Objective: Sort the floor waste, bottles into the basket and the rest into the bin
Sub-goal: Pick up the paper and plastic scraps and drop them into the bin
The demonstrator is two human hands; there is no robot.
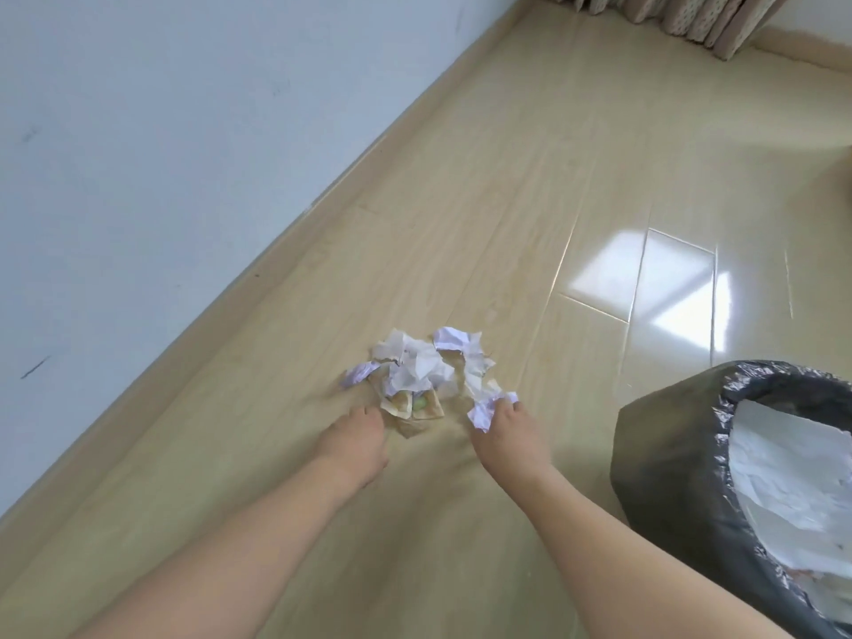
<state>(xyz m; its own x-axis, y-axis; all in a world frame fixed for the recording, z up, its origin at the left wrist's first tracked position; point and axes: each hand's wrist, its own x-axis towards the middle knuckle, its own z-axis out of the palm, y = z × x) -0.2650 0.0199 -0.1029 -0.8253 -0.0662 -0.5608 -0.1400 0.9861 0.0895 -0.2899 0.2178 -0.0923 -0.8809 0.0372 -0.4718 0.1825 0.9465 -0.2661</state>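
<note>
Pinching crumpled paper [482, 410] — right hand [505, 435]; left hand [352, 442] relaxed, lined bin [668, 477] beside.

Both forearms are bare to the frame's edge, without sleeves, left hand [352, 438] and right hand [500, 433] ungloved.

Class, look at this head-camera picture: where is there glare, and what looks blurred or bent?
Head view: bright window glare on the glossy floor right of the paper pile; both hands, left hand and right hand, are slightly motion-blurred; the wide lens bends the bin at the frame edge.
</note>
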